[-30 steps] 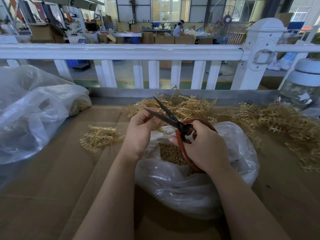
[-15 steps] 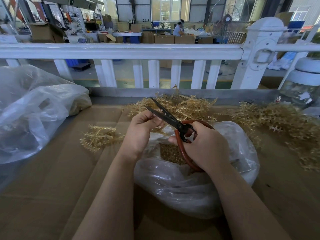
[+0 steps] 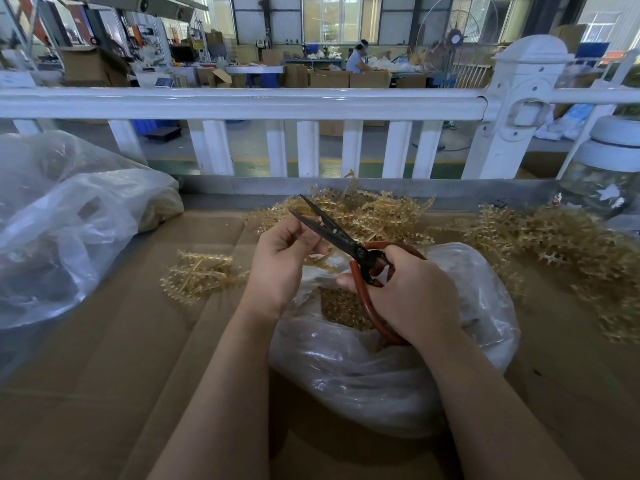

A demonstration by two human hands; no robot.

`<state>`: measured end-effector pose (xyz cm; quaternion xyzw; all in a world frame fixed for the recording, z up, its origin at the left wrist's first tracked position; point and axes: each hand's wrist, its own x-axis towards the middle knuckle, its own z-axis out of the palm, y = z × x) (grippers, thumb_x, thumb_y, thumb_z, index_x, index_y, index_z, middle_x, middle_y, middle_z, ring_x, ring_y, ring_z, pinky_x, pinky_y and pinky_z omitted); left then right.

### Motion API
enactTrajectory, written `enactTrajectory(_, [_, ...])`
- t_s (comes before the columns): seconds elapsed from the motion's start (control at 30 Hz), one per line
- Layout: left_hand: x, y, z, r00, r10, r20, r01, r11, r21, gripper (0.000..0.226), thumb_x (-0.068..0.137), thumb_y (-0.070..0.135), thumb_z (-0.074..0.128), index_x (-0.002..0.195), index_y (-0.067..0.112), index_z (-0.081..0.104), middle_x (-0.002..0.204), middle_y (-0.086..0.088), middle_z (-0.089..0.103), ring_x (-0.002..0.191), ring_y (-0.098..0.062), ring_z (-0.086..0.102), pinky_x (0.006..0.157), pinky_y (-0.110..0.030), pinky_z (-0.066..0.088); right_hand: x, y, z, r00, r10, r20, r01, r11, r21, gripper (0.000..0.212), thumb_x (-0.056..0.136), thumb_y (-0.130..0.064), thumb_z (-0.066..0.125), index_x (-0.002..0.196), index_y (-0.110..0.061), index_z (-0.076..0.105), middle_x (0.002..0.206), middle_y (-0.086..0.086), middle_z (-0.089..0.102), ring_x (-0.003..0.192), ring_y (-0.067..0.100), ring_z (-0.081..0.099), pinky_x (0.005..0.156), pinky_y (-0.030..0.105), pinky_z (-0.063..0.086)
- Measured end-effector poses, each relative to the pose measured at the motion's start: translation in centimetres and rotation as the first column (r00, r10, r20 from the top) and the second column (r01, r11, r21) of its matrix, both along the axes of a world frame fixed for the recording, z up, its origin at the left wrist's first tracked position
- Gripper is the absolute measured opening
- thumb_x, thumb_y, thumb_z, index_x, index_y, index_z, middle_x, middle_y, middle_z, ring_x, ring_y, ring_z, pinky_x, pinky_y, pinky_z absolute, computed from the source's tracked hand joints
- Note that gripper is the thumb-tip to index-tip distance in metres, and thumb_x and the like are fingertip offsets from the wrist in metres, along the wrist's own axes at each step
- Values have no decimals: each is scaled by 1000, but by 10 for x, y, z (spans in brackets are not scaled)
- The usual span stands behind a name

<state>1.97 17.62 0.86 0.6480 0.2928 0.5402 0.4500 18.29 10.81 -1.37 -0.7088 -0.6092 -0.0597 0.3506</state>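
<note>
One cardboard tabletop (image 3: 138, 341) beside a white factory railing (image 3: 242, 102); right hand (image 3: 415, 292) grips scissors (image 3: 332, 230), left hand (image 3: 280, 268) pinches a gold sprig (image 3: 322, 259)

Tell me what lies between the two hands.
Head view: the open scissors and a thin gold sprig span the gap between left hand and right hand, above the clear bag.

Setting: factory workshop floor | Evidence: high glazed hall, stacked cardboard cartons (image 3: 329, 79), pedestal fan (image 3: 455, 39), a seated worker (image 3: 355, 60) at a distant packing table, apparently | Foreground: cardboard-lined bench (image 3: 104, 358) heaped with gold plastic sprigs (image 3: 554, 237)
</note>
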Motion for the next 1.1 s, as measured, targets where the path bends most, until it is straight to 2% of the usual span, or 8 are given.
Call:
enactTrajectory(0.07, [1,-1,1,1000,-6,-5,6,1000,-5,18,96,-7,49,86,-2,64,69,-4,59,69,-14,56,71,-23,47,0,-1,1,1000,5,9,-5,1000,16,77,63,-97,31,87,-30,62,72,-20,59,66,0,51,55,13,40])
enactTrajectory(0.17, [1,-2,2,1000,2,-4,-2,1000,3,24,95,-8,50,83,6,66,70,-4,60,70,-13,57,71,-22,48,1,1,-1,1000,-3,24,3,1000,14,71,65,-95,39,85,-30,59,73,-18,59,68,2,54,58,21,49])
enactTrajectory(0.3, [2,-2,1,999,13,-53,-11,999,32,18,94,-8,53,83,-5,67,73,-6,65,73,-11,60,73,-22,48,3,1,-3,1000,8,-7,-8,1000,15,64,68,-90,46,85,-29,56,75,-18,59,71,2,55,60,22,48])
enactTrajectory(0.4, [3,-3,1,996,7,-91,-2,999,53,22,94,-7,54,77,-1,67,71,1,67,69,0,60,71,-13,45,3,1,-3,1000,17,-11,-17,1000,23,63,69,-88,47,85,-28,57,74,-17,59,71,2,54,59,21,46])
enactTrajectory(0.53, [2,-2,0,997,-15,-80,19,999,41,21,93,-9,53,80,-2,68,74,-5,67,72,-7,60,73,-18,46,2,0,-3,1000,21,-7,-20,999,41,63,68,-89,45,80,-28,56,69,-19,55,65,-2,50,55,17,40])
enactTrajectory(0.67, [1,-2,0,998,-36,-58,37,999,14,20,93,-9,53,81,-3,68,75,-8,66,74,-12,58,74,-22,46,2,0,-2,1000,4,19,-6,998,64,64,70,-88,46,79,-26,58,68,-19,55,64,1,50,54,19,42])
enactTrajectory(0.83, [1,-2,0,997,-58,-46,58,998,-1,17,93,-11,51,84,-8,66,74,-9,64,70,-7,59,72,-17,45,2,-2,-1,1000,1,26,-3,997,75,61,70,-86,51,79,-27,60,68,-19,55,64,1,50,54,13,37])
enactTrajectory(1.1, [0,-1,0,997,-55,-53,56,998,3,16,94,-6,53,87,-11,66,75,-7,66,75,-12,60,76,-23,48,1,-2,2,1000,18,12,-18,999,32,63,68,-90,43,86,-31,58,74,-19,57,67,-1,50,55,12,35])
